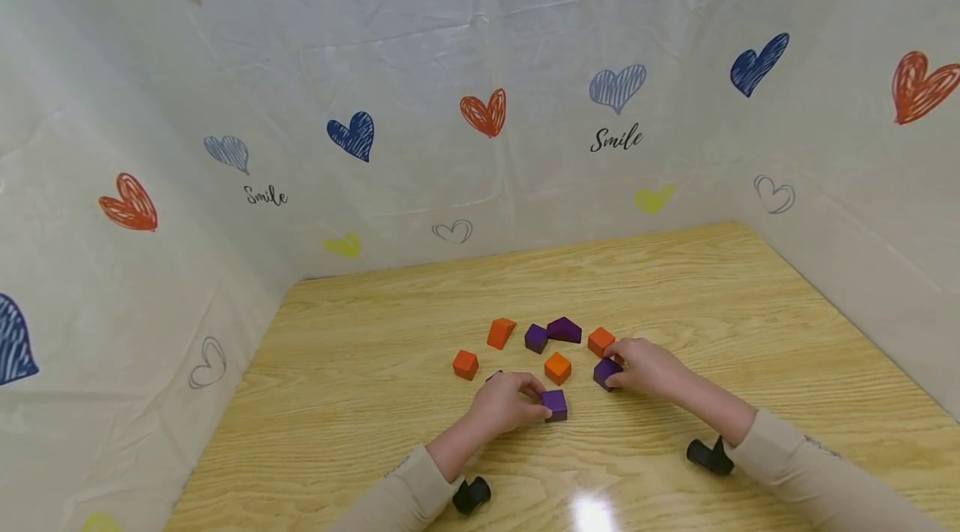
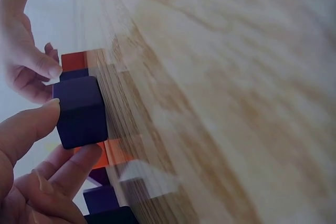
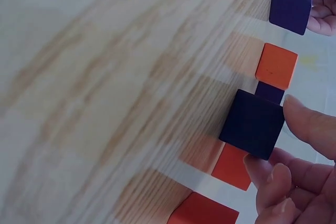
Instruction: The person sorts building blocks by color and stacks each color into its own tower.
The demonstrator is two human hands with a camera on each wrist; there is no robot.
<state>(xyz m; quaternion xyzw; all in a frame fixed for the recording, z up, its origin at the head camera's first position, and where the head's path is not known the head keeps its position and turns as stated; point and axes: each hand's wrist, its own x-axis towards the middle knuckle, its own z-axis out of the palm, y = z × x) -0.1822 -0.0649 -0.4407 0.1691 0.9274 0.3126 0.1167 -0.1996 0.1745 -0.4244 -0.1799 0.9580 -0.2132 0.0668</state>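
My left hand [image 1: 506, 401] pinches a purple cube [image 1: 555, 405] between thumb and fingers near the front of the block group. In the left wrist view that purple cube [image 2: 81, 111] shows close up, thumb on one side and fingertips on the other. To the right, my right hand [image 1: 647, 367] pinches a second purple cube [image 1: 606, 373]; the right wrist view shows this dark cube [image 3: 253, 124] between thumb and fingers. Just behind it sits a red-orange cube [image 1: 601, 341]. An orange cube [image 1: 557, 368] stands between and slightly beyond the two hands.
Farther back are a small purple cube [image 1: 536, 338], a purple wedge-like block [image 1: 565, 330] and an orange slanted block [image 1: 501, 333]. A red-orange cube [image 1: 465, 364] lies left. Another purple block [image 1: 495, 375] is mostly hidden behind my left hand. A heart-printed sheet [image 1: 405, 207] surrounds the wooden table [image 1: 360, 399].
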